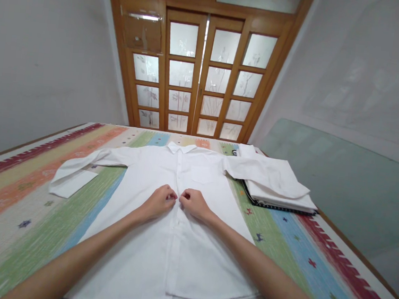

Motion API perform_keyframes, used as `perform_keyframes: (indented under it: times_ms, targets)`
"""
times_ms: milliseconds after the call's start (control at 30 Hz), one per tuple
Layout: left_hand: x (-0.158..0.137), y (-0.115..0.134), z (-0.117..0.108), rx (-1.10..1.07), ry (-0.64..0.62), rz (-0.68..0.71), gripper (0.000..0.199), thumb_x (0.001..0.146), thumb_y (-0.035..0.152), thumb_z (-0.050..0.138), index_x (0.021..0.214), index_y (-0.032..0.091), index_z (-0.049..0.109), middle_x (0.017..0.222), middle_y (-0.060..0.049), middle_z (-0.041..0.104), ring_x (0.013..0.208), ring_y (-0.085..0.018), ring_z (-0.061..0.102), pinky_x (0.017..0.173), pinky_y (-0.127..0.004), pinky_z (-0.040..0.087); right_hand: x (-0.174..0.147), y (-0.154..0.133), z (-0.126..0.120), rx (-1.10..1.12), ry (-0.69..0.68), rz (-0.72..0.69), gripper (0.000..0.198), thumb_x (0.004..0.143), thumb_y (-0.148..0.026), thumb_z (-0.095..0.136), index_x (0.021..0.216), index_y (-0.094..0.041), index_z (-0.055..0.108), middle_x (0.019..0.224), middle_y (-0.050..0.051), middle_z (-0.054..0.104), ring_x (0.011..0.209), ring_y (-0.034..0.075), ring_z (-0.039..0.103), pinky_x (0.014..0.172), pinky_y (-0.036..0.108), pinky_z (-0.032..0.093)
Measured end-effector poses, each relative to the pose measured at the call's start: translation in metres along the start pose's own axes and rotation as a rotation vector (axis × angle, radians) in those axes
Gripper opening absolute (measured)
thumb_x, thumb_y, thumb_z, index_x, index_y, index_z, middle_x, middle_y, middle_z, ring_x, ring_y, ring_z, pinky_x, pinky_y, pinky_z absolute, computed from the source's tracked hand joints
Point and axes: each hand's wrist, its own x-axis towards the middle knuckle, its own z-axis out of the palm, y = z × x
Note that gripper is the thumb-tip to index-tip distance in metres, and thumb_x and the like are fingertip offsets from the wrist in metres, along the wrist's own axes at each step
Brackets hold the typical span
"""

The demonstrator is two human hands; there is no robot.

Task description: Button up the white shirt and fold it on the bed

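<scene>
- Head view: I am looking down at a white shirt [177, 223] that is lying flat, front up, on a striped cloth [37, 199] covering the surface, with its collar pointing away from me toward the wooden door [200, 73].
- My left hand [160, 201] is resting on the shirt's front just left of the button strip, its fingers curled together and pinching the fabric edge there.
- My right hand [194, 202] is sitting just beside it on the other side of the strip, fingers likewise bunched and nipping the cloth; the two hands are almost touching at the middle of the chest.
- The shirt's left sleeve [72, 174] is stretching out across the striped cloth and bending back at the cuff.
- The other sleeve is lying over a stack of folded white clothes [280, 191] near the right edge of the surface, beside a sheet of glass [358, 195] that is leaning against the wall.
</scene>
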Motion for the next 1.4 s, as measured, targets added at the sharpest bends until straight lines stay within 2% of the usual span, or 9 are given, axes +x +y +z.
perform_keyframes:
  times_ms: [167,267,433,600,733,833,1067,1233,1400]
  targets:
    - [0.008,0.005,-0.003,-0.049,-0.093,-0.072,0.012,0.072,0.018,0.055,0.077,0.018,0.066,0.068,0.0,0.063,0.065,-0.015,0.059,0.064,-0.025,0.044,-0.004,0.007,-0.001,0.073,0.015,-0.027,0.015,0.073,-0.01,0.053,0.068,-0.016,0.066,0.065,0.0,0.067,0.066,0.012,0.057,0.066,0.022,0.041]
    - [0.011,0.009,-0.004,-0.105,-0.1,-0.112,0.008,0.07,0.018,0.057,0.072,0.018,0.065,0.061,0.002,0.062,0.06,-0.014,0.058,0.059,-0.024,0.042,-0.005,0.008,-0.001,0.066,0.026,-0.065,0.015,0.072,-0.01,0.054,0.07,-0.017,0.067,0.069,0.001,0.068,0.068,0.013,0.058,0.067,0.023,0.043]
    - [0.009,0.013,-0.003,-0.321,-0.149,-0.271,0.007,0.073,0.023,0.055,0.074,0.019,0.061,0.05,0.006,0.057,0.041,-0.011,0.053,0.048,-0.022,0.04,-0.005,0.01,0.0,0.103,0.018,-0.065,0.015,0.075,-0.013,0.055,0.073,-0.017,0.069,0.068,0.0,0.068,0.068,0.013,0.059,0.066,0.023,0.044]
    - [0.01,0.007,0.001,-0.476,-0.137,-0.32,0.007,0.071,0.023,0.063,0.07,0.017,0.059,0.049,0.006,0.058,0.044,-0.012,0.059,0.049,-0.023,0.044,-0.004,0.012,0.001,0.16,-0.011,-0.056,0.018,0.077,-0.014,0.053,0.074,-0.017,0.07,0.07,0.001,0.069,0.069,0.013,0.06,0.067,0.023,0.044]
    - [0.011,0.0,0.005,-0.709,-0.102,-0.397,0.02,0.066,0.024,0.072,0.071,0.016,0.055,0.051,0.005,0.059,0.045,-0.012,0.06,0.05,-0.024,0.049,-0.002,0.012,0.0,0.202,-0.03,-0.037,0.023,0.078,-0.013,0.049,0.075,-0.017,0.071,0.073,0.001,0.07,0.071,0.014,0.061,0.07,0.024,0.045]
    - [0.011,-0.002,0.007,-0.804,-0.09,-0.448,0.025,0.063,0.024,0.076,0.072,0.015,0.055,0.053,0.003,0.061,0.047,-0.012,0.062,0.054,-0.025,0.051,-0.003,0.013,0.0,0.216,-0.025,-0.04,0.02,0.075,-0.013,0.052,0.079,-0.016,0.072,0.074,0.001,0.07,0.069,0.013,0.06,0.067,0.023,0.044]
    - [0.01,0.0,0.007,-0.803,0.01,-0.47,0.014,0.063,0.02,0.072,0.064,0.015,0.058,0.053,0.002,0.062,0.051,-0.011,0.062,0.057,-0.023,0.052,-0.006,0.014,0.002,0.226,0.004,-0.089,0.009,0.072,-0.018,0.065,0.078,-0.014,0.071,0.069,0.0,0.067,0.062,0.011,0.054,0.059,0.021,0.041]
    - [0.007,0.003,0.006,-0.691,0.012,-0.428,0.016,0.063,0.028,0.072,0.065,0.014,0.064,0.055,-0.001,0.066,0.054,-0.013,0.064,0.055,-0.022,0.049,-0.006,0.014,0.002,0.239,0.004,-0.085,0.009,0.072,-0.017,0.064,0.078,-0.015,0.071,0.069,0.0,0.067,0.061,0.011,0.054,0.057,0.021,0.041]
    - [0.005,0.004,0.006,-0.675,0.017,-0.458,0.017,0.06,0.028,0.074,0.068,0.014,0.066,0.057,-0.002,0.067,0.054,-0.013,0.063,0.053,-0.022,0.048,-0.006,0.014,0.003,0.241,0.011,-0.085,0.011,0.071,-0.016,0.064,0.078,-0.015,0.071,0.068,0.001,0.068,0.061,0.011,0.055,0.057,0.021,0.041]
